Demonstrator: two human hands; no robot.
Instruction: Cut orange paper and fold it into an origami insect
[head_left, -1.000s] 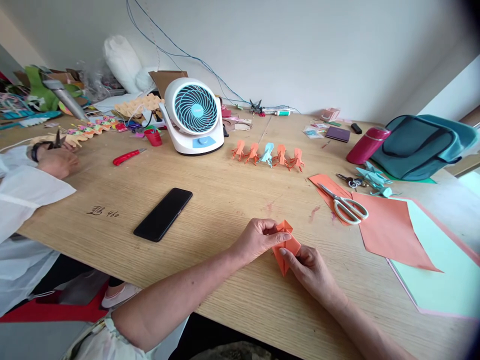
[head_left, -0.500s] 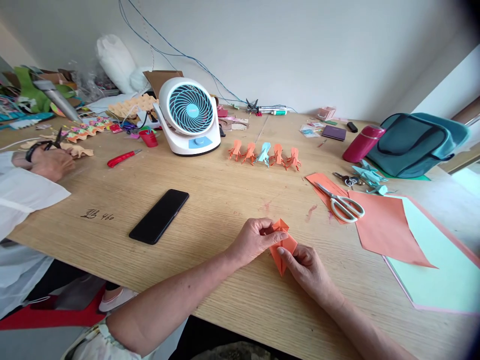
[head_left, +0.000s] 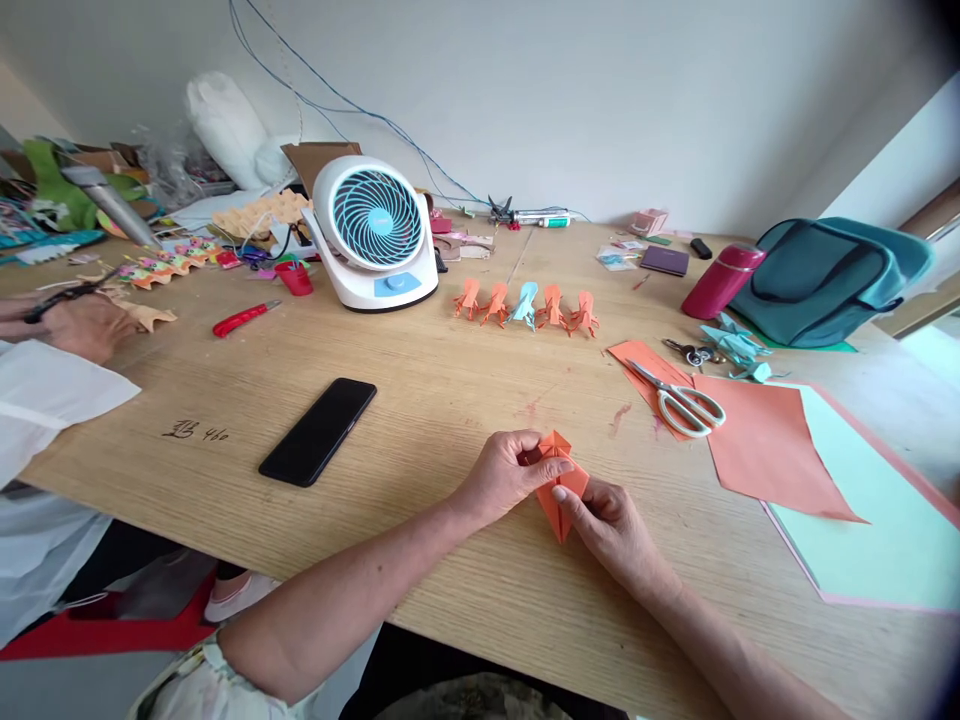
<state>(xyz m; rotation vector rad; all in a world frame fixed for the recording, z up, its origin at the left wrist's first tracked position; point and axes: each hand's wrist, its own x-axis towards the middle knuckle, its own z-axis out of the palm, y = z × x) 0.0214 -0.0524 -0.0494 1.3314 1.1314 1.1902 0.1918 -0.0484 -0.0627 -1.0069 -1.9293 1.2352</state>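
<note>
A folded orange paper piece (head_left: 559, 478) lies on the wooden table (head_left: 450, 390) near the front edge. My left hand (head_left: 504, 472) pinches its upper left part with thumb and fingers. My right hand (head_left: 611, 522) presses its fingers on the lower right part of the same piece. Farther back stands a row of small folded paper figures (head_left: 525, 305), several orange and one light blue.
Scissors (head_left: 679, 400) lie on orange paper sheets (head_left: 765, 445) beside a light green sheet (head_left: 877, 520) at right. A black phone (head_left: 319, 430), a desk fan (head_left: 373, 232), a red cutter (head_left: 244, 317), a magenta bottle (head_left: 721, 281) and a teal bag (head_left: 825, 280) are about. Another person's hand (head_left: 90, 325) works at left.
My hands and the orange piece stay nearly in place; my right fingers shifted slightly up onto the fold. The view drifted a little. The other person's hand moved slightly left.
</note>
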